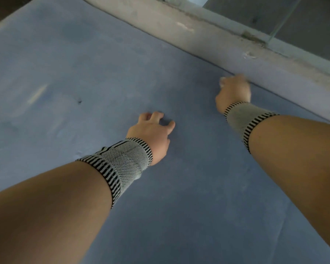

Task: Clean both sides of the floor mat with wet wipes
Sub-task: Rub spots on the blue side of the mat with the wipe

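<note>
On the blue floor mat (84, 73), left hand (151, 134) at centre, fingers bent, fingertips pressing, empty, right hand (233, 92) at two o'clock, blurred, gripping a white wet wipe (222, 81).

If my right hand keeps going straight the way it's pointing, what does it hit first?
Probably the grey concrete ledge along the blue mat's far edge; your right hand looks almost against it already, though blur hides the exact gap.

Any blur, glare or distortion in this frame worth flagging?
Head view: right hand is motion-blurred at the mat edge; left hand is sharper; dim, even light, no glare; wide-angle bending along the ledge.
</note>
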{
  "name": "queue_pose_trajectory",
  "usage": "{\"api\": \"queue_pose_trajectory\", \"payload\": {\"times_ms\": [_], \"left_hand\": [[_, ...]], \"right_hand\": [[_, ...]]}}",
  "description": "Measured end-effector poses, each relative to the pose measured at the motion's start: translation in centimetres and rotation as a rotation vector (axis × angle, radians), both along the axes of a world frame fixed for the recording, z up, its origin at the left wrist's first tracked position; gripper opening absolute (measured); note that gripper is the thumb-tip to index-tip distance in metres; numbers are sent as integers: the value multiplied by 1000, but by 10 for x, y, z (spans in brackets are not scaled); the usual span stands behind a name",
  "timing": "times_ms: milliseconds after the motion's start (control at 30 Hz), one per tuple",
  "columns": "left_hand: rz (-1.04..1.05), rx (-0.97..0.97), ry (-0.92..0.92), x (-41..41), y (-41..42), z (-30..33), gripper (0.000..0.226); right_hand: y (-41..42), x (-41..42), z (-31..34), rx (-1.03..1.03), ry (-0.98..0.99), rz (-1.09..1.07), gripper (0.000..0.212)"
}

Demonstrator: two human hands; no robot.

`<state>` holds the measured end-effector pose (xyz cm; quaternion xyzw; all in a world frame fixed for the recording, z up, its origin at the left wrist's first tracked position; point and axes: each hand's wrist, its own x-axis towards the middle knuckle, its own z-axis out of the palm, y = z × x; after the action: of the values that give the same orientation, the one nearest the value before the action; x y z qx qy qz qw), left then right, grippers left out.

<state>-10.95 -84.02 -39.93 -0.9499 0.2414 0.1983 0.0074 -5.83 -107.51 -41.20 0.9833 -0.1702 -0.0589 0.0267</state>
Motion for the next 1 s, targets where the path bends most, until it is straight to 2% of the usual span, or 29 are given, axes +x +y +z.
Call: {"api": "queue_pose_trajectory", "payload": {"times_ms": [67,100,200,233,333,367,400,500,567,633,733,833,933,1000], "left_hand": [[-7,-3,2,2,1,1,50],[-6,-5,8,2,1,1,51],[-3,-10,12,1,0,1,51],[-3,-15,12,0,0,1,51],[-6,-19,7,0,0,0,52],[-7,-17,8,0,0,0,52],[-5,-14,12,-1,0,0,53],[-2,-4,15,-2,-1,0,53],[-11,-7,-1,-2,-1,-1,53],[-12,-6,-6,-2,0,-2,53],[-12,2,-1,-3,0,-3,53],[-17,-8,-7,-2,0,-3,52],[-12,3,-2,-3,0,-4,53],[-15,11,-6,-3,0,-3,53]], "right_hand": [[17,6,-1,117,-54,200,14],[14,6,0,119,-69,198,15],[-11,14,-3,13,-29,-156,29],[-10,15,-3,-7,-5,-172,29],[12,24,0,32,16,125,12],[16,26,1,70,0,190,13],[14,30,2,70,-6,188,14],[4,34,6,-6,-10,5,22],[10,37,6,61,-7,146,12],[14,40,9,83,-17,268,15],[10,45,9,44,-59,143,23],[14,45,6,97,-49,293,18],[8,48,6,94,-93,241,23],[12,48,4,132,-76,354,21]]}}
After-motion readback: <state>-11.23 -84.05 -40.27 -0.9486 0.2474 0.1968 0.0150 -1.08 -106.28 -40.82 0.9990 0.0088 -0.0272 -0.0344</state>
